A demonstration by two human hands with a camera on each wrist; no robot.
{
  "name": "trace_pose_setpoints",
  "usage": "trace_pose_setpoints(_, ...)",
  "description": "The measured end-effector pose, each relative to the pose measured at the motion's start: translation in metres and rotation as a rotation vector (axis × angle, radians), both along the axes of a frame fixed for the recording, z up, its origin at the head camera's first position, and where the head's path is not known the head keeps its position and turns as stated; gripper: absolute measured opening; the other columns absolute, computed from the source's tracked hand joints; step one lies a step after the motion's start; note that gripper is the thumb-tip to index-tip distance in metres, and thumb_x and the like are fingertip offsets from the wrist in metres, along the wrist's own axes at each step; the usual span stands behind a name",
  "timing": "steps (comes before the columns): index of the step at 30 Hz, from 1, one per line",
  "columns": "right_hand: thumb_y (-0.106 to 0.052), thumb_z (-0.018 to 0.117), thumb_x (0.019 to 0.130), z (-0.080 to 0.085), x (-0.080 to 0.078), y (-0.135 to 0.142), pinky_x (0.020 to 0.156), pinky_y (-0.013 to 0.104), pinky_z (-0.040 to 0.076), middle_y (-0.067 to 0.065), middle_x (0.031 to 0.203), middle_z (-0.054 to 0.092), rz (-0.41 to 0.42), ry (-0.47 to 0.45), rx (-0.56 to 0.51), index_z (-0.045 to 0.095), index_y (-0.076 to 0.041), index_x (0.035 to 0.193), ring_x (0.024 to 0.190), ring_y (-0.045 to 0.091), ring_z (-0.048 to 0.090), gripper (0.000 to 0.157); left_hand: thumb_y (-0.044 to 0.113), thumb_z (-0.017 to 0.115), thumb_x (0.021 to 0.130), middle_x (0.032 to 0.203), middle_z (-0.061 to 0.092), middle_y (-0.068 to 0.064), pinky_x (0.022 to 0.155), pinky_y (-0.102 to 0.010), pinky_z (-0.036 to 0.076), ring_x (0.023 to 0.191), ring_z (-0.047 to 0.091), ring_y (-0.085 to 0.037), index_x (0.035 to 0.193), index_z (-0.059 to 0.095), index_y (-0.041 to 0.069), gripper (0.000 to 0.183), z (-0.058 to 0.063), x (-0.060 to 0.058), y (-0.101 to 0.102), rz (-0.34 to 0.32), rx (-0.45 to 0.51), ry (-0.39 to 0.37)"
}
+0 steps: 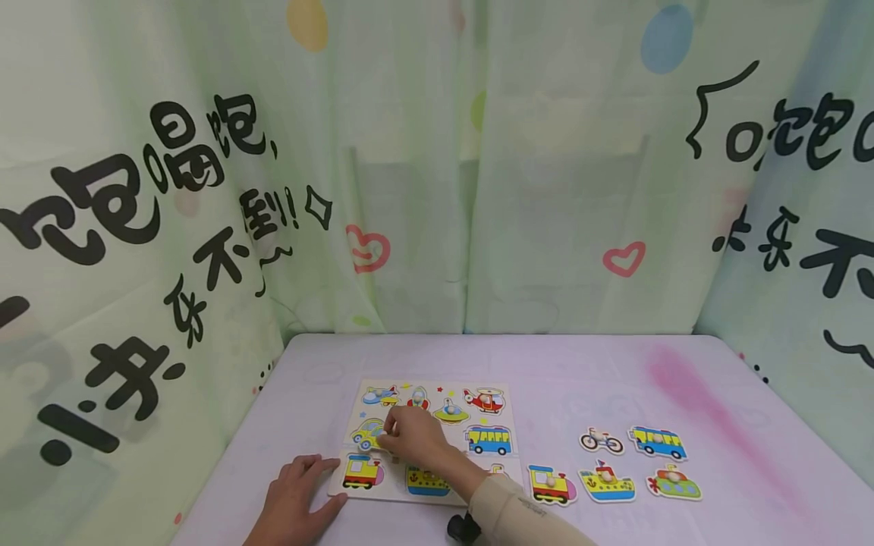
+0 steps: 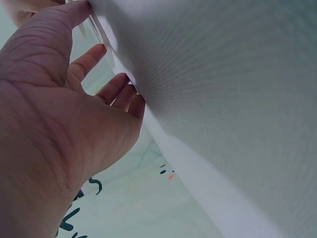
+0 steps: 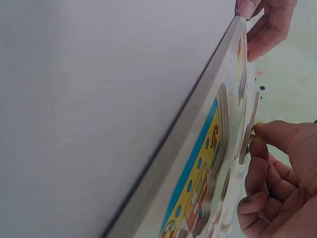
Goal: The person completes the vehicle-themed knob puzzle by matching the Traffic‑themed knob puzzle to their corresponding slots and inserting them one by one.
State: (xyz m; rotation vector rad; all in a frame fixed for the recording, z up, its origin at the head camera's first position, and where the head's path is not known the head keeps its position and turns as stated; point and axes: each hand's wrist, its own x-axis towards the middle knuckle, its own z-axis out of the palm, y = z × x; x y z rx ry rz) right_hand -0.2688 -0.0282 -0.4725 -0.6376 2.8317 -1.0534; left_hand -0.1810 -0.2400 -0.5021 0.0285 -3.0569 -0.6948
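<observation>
A wooden puzzle board [image 1: 394, 491] with vehicle pictures lies on the table. My right hand [image 1: 418, 437] reaches over its middle, thumb and fingers pinching a yellow car puzzle piece [image 1: 367, 434]. In the right wrist view this thin piece [image 3: 250, 128] stands off the board's face, near the pinching right hand [image 3: 285, 173]. At the board's lower left corner, my left hand [image 1: 293, 497] rests with fingers spread and touches the edge. The left wrist view shows the palm of the left hand [image 2: 74, 109], its fingertips along the table's surface.
Right of the board lie loose puzzle pieces: a bicycle [image 1: 602, 440], a bus [image 1: 658, 443], a train [image 1: 551, 485], a ship [image 1: 608, 484] and a submarine [image 1: 674, 484]. A pale cloth covers the table [image 1: 580, 379]. Printed curtains [image 1: 546, 189] surround it at the back and sides.
</observation>
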Motion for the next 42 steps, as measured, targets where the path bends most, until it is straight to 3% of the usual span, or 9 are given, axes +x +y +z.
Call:
trace_pose_setpoints(7,-0.025,0.075,0.093,-0.003,-0.006,-0.01,0.049,0.022,0.042,-0.006,0.065,0.057,0.006,-0.047,-0.007,0.065,-0.013,0.091,0.049,0.009,0.054,0.015,0.049,0.081,0.083,0.133,0.057,-0.012,0.099,-0.061,0.045,0.123,0.052,-0.035,0.131,0.067,0.022,0.057,-0.001,0.002,-0.002,-0.005,0.013,0.013)
trace_pose_setpoints(16,-0.022,0.074,0.094,-0.008,-0.011,-0.018,0.045,0.021,0.043,-0.005,0.077,0.058,0.0,-0.034,-0.006,0.065,-0.011,0.093,0.047,0.01,0.054,0.014,0.053,0.081,0.081,0.133,0.057,-0.01,0.097,-0.062,0.046,0.119,0.052,-0.033,0.132,0.067,0.025,0.06,-0.005,-0.001,0.001,0.005,-0.01,0.011)
trace_pose_setpoints(30,-0.021,0.073,0.095,-0.005,-0.013,-0.025,0.043,0.021,0.042,-0.001,0.081,0.06,-0.023,-0.013,0.017,0.066,-0.009,0.093,0.05,0.01,0.053,0.014,0.052,0.08,0.083,0.133,0.056,-0.012,0.099,-0.065,0.043,0.121,0.051,-0.035,0.133,0.067,0.023,0.06,-0.002,-0.002,0.001,-0.007,-0.016,0.003)
trace_pose_setpoints(42,-0.023,0.072,0.096,-0.008,-0.014,-0.025,0.042,0.022,0.043,-0.001,0.081,0.061,-0.038,-0.035,-0.027,0.066,-0.009,0.099,0.046,0.012,0.054,0.015,0.049,0.082,0.082,0.132,0.057,-0.012,0.099,-0.062,0.045,0.119,0.052,-0.034,0.132,0.068,0.023,0.058,-0.002,-0.002,0.002,0.01,-0.014,0.007)
